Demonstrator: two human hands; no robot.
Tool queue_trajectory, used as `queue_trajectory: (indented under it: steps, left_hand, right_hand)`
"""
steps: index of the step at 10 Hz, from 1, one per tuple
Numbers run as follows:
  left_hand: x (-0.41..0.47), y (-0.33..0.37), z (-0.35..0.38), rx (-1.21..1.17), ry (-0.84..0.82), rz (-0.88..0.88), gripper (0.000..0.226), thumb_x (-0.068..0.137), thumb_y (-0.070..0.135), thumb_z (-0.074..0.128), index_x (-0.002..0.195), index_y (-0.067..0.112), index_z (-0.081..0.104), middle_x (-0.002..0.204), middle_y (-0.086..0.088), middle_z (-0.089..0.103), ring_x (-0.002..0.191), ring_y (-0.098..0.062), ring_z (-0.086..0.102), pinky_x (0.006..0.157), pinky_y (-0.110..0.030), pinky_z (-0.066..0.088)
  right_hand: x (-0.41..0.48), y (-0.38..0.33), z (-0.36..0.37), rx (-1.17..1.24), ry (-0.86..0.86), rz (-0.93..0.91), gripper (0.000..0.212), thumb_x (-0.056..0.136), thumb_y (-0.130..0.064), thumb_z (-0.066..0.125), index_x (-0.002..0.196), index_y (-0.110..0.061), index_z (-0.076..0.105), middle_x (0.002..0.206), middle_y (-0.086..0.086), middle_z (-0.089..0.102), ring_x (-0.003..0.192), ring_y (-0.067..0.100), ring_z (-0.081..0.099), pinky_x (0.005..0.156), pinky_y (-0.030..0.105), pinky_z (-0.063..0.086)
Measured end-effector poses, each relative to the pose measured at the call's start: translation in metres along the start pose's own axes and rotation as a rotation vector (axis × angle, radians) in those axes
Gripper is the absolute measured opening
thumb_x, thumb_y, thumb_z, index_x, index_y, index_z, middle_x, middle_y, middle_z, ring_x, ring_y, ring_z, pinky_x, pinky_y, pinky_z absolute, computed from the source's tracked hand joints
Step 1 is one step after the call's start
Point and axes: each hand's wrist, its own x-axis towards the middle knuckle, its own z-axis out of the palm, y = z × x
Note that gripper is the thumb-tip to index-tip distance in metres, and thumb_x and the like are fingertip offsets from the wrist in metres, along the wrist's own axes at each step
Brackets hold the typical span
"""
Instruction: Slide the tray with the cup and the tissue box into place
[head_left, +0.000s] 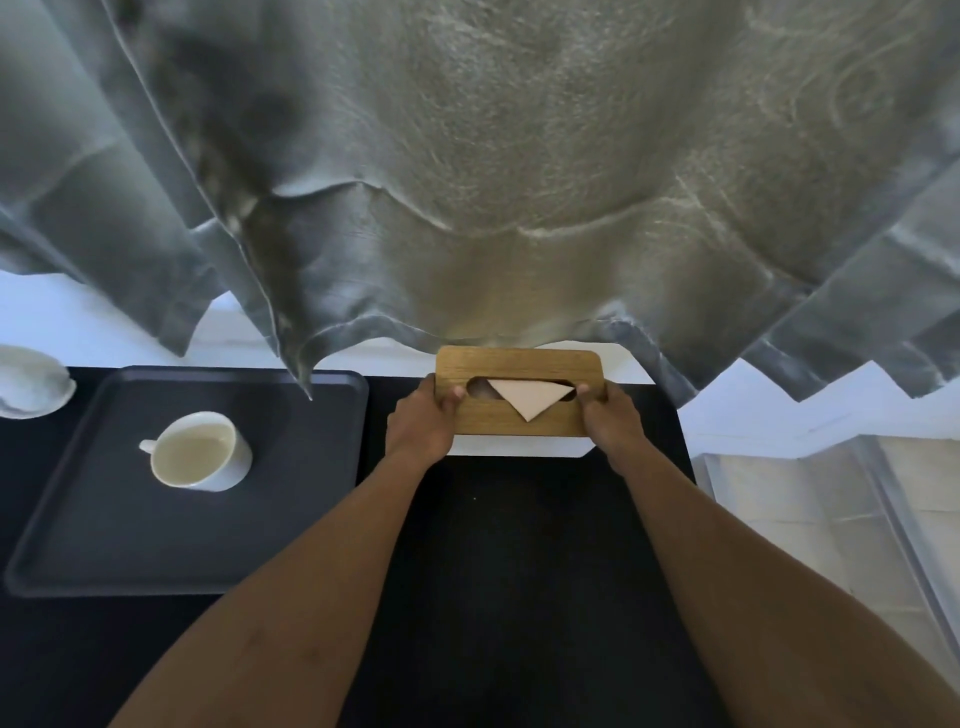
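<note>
A tissue box (519, 364) with a wooden lid and white body sits at the far edge of the black table, a white tissue poking from its slot. My left hand (423, 423) grips its left end and my right hand (610, 418) grips its right end. A dark grey tray (291, 519) lies to the left on the table, apart from the box. A white cup (200, 451) stands on the tray's far left part, its handle pointing left.
A grey curtain (493, 182) hangs just behind the table, its hem touching the tray's far edge and the box. A white dish (28, 382) sits at the far left. The black table (519, 571) ends on the right, with a pale tiled floor (805, 519) beyond.
</note>
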Motion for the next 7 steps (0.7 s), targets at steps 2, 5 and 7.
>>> queue_trajectory:
  steps: [2,5,7]
  left_hand:
    - [-0.004,0.000,-0.001,-0.046,-0.039,-0.012,0.056,0.099,0.053,0.032,0.142,0.019,0.043,0.123,-0.009,0.063,0.116,-0.031,0.059,0.092,-0.041,0.044]
    - [-0.020,0.002,-0.003,-0.085,-0.079,-0.025,0.054,0.099,0.052,0.028,0.138,0.017,0.043,0.122,-0.010,0.061,0.112,-0.030,0.059,0.099,-0.049,0.046]
    - [-0.038,0.007,-0.012,-0.081,-0.044,0.000,0.052,0.098,0.046,0.038,0.137,0.010,0.042,0.126,-0.013,0.059,0.112,-0.032,0.058,0.097,-0.049,0.047]
  right_hand:
    - [-0.003,0.006,0.001,0.049,-0.005,-0.016,0.053,0.099,-0.043,0.038,0.140,-0.010,0.040,0.132,0.014,0.053,0.119,0.031,0.051,0.093,0.039,0.040]
    - [-0.016,0.010,0.000,0.128,0.005,-0.018,0.058,0.096,-0.046,0.037,0.138,-0.006,0.038,0.128,0.013,0.054,0.101,0.021,0.048,0.084,0.036,0.038]
    - [-0.043,0.004,-0.016,0.185,0.030,-0.058,0.068,0.096,-0.037,0.047,0.151,-0.012,0.014,0.151,0.013,0.036,0.134,0.032,0.041,0.100,0.038,0.037]
